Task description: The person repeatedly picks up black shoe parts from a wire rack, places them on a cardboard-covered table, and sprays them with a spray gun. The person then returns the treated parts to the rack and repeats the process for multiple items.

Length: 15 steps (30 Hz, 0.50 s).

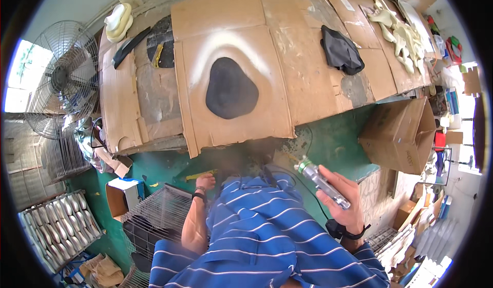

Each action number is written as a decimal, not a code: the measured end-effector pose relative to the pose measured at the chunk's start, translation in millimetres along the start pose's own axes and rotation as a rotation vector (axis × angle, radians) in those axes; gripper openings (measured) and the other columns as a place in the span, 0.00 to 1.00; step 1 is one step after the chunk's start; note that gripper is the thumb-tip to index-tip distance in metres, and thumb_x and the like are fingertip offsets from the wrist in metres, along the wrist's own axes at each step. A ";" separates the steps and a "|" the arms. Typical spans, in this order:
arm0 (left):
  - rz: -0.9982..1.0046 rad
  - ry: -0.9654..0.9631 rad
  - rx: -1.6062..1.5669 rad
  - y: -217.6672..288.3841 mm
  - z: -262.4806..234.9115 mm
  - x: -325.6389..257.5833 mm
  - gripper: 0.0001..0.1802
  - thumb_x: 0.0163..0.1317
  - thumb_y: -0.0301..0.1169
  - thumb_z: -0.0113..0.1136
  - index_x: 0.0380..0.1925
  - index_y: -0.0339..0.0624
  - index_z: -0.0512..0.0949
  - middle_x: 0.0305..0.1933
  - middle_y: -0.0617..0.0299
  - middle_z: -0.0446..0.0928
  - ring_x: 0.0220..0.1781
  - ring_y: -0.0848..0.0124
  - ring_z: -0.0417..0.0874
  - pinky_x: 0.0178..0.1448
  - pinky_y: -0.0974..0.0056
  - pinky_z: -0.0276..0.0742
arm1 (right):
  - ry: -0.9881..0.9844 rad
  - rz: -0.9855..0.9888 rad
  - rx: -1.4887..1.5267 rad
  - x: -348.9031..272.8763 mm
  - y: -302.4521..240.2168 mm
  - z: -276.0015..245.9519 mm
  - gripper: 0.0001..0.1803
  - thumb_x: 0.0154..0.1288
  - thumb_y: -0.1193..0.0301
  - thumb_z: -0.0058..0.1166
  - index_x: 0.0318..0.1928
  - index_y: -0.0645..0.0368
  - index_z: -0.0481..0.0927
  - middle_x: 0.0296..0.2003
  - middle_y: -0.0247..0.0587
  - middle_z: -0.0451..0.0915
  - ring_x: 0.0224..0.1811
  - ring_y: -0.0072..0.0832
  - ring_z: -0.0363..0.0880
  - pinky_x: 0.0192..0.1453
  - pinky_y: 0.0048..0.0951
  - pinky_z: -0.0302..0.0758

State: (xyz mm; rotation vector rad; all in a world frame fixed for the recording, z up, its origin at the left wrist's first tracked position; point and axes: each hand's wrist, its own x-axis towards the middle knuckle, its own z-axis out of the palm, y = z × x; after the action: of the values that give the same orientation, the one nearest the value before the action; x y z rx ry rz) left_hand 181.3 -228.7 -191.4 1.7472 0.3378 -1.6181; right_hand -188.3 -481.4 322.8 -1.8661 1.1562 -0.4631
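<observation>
Gripping a silvery tube-shaped tool (314,175) w/ my R hand (348,200), this side of tabletop (159,93); L hand (206,180) curled by yellow strip (193,176), can't tell if holding it. Dark pad (231,88) lies on tabletop's cardboard (272,118). Prob. a tool-holding step; next move calls for steady grip.

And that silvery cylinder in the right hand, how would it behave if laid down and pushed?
The silvery cylinder would probably roll, given its rounded sides. Its shiny surface may feel slippery. It looks stiff, its sides straight within the right hand.
</observation>
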 end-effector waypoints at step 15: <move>0.590 -0.046 0.251 135.4 66.5 -63.5 0.17 0.62 0.17 0.46 0.47 0.38 0.80 0.41 0.58 0.85 0.41 0.70 0.87 0.42 0.66 0.85 | 0.178 0.156 0.011 -30.2 -5.9 17.3 0.29 0.57 0.80 0.65 0.62 0.66 0.77 0.36 0.50 0.83 0.32 0.36 0.82 0.39 0.29 0.77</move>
State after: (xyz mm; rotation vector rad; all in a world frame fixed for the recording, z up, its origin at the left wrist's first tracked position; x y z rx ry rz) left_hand 205.0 -350.4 -84.5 1.7641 -0.3920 -1.2967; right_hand -188.5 -446.1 321.8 -1.7364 1.4033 -0.5537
